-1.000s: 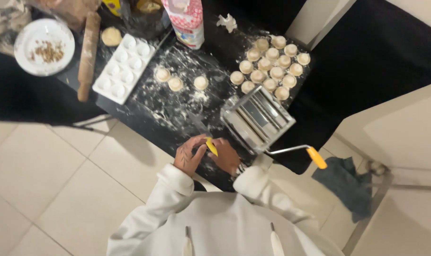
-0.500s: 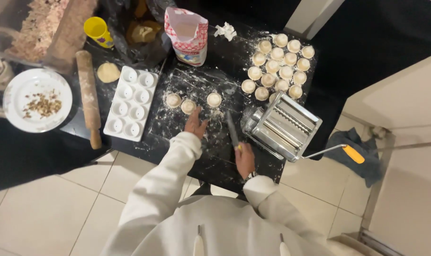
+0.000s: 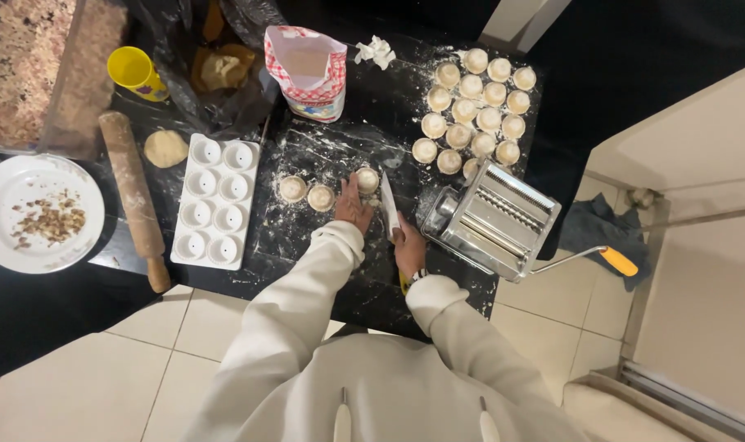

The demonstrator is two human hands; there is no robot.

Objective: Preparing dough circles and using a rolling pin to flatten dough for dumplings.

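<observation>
A knife (image 3: 388,205) is gripped in the right hand (image 3: 408,244), its blade lying lengthwise away from the body on the floured black counter (image 3: 340,147). The left hand (image 3: 352,206) is pressed open just left of the blade, fingertips touching a small, pale, flour-dusted round dough piece (image 3: 367,179) directly ahead.

The countertop (image 3: 364,278) in the middle of the frame is black and is dusted with white flour. The dough rounds (image 3: 475,106) at the upper right are pale cream. The mould tray (image 3: 215,200) at the left of centre is white. The rolling pin (image 3: 133,196) beside it is brown wood. The cup (image 3: 135,69) at the upper left is yellow. The flour bag (image 3: 307,69) at the top has a red and white check pattern. The pasta machine (image 3: 495,221) is silver, and its crank handle (image 3: 618,262) is orange. The sleeves (image 3: 307,311) are off-white.
</observation>
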